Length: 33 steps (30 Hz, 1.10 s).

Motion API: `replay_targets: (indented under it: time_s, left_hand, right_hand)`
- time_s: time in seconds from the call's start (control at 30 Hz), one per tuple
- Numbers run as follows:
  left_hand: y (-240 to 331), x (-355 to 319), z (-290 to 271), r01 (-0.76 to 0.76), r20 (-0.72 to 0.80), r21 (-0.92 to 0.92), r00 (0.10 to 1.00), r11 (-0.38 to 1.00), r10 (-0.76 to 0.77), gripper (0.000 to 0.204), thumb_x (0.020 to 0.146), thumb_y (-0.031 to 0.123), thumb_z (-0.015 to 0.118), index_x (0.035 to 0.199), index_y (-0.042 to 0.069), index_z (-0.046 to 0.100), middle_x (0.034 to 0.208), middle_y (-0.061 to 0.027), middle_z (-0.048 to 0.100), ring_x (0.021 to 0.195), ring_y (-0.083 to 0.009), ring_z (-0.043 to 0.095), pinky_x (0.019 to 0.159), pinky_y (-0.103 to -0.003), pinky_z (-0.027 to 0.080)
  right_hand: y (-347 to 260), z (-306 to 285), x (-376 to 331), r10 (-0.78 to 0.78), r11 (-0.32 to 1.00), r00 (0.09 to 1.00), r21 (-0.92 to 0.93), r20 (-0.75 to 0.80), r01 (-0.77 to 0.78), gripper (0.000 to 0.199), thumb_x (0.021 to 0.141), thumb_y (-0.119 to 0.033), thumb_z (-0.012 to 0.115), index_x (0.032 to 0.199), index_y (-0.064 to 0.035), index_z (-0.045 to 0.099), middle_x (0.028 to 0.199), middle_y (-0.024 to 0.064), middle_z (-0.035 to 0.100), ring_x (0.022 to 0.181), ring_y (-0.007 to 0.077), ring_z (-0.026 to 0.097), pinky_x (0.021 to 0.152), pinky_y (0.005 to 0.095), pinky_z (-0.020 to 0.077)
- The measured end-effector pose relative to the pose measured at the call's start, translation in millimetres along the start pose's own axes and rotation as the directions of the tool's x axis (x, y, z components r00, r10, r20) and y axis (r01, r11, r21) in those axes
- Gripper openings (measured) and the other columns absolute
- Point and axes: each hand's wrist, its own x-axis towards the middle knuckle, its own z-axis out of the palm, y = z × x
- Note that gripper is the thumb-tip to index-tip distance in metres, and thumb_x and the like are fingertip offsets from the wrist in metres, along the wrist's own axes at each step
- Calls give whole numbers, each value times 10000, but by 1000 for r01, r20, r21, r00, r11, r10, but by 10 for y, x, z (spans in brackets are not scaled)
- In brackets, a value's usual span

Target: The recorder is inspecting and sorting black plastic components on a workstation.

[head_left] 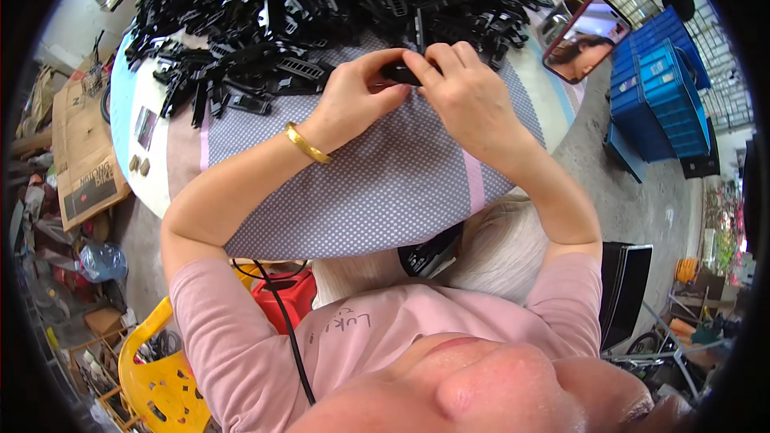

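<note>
Both of my hands meet over the near side of the table, closed on one small black plastic part (399, 73). My left hand (357, 95) pinches its left end between thumb and fingers; a gold bangle (305, 143) circles that wrist. From the other side, the thumb and fingers of my right hand (465, 100) press on the same part, hiding much of it. Just beyond my fingers spreads a big heap of black plastic parts (241, 24), some long and slotted like the strip (301, 69) at its near edge.
A dotted grey cloth (377, 200) covers the round table. A phone (587, 38) stands tilted at its right edge. Blue crates (658, 96) are stacked on the floor to the right. A yellow plastic chair (156, 369), a red stool (289, 301) and a flattened carton (84, 152) are on the left.
</note>
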Motion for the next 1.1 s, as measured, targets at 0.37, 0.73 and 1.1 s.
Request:
replay_targets:
  time_s: [0.37,0.73,1.1]
  left_hand:
    - [-15,32,-27,-107,49,-44,993,993,109,455,763,30,713,1197,18,577,906,-65,669,791,-90,616,712,-217,520]
    - [60,-13,-72,-189,116,266,980,945,164,390,714,94,757,1082,41,642,888,-97,683,716,-135,637,676,-255,524]
    - [227,-112,-29,-493,538,278,791,824,292,458,680,267,779,1051,32,648,912,-123,658,816,-232,632,722,-319,518]
  right_hand:
    - [301,-77,-88,191,746,961,607,200,-274,493,698,-236,739,1101,3,584,1015,143,600,895,257,591,766,324,485]
    - [195,-120,-148,84,913,996,402,-25,-67,326,723,-229,723,916,14,623,750,102,599,690,256,569,669,345,451]
    - [173,-564,-379,-34,781,928,590,372,-208,288,717,-196,714,939,-24,647,809,123,641,717,280,607,639,329,468]
